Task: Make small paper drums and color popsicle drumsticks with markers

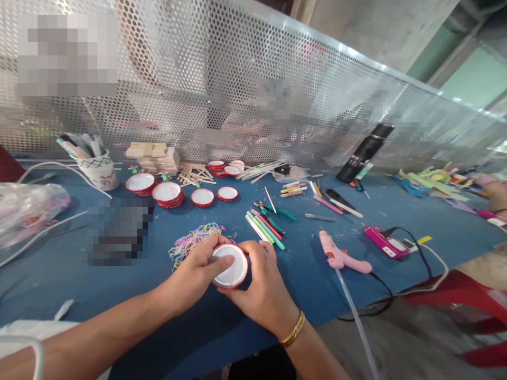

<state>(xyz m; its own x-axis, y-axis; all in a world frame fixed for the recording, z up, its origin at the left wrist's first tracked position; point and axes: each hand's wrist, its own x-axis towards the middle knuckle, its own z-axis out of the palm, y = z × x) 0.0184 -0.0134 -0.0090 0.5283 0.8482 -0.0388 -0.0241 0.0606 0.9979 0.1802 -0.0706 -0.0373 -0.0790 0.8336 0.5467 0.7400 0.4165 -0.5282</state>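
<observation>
Between my two hands is a round lid (233, 273) with a red rim and a white inside, tilted toward me above the table. My left hand (204, 264) grips its left edge, the thumb lying across the white face. Fingers of my right hand (263, 279) curl round the right and lower edge; a gold chain bracelet circles that wrist. Just behind the left hand lies a tangle of pastel rubber bands or strings (194, 240). Several coloured markers (266, 228) rest beyond my right hand, beside green-handled pliers (277, 211).
Red-rimmed lids (168, 194) stand in stacks at the back, near wooden sticks (196, 173) and a cup of pens (97, 169). A pink glue gun (336, 253) with its cord lies right. A black bottle (364, 153) leans by the perforated metal screen (233, 79).
</observation>
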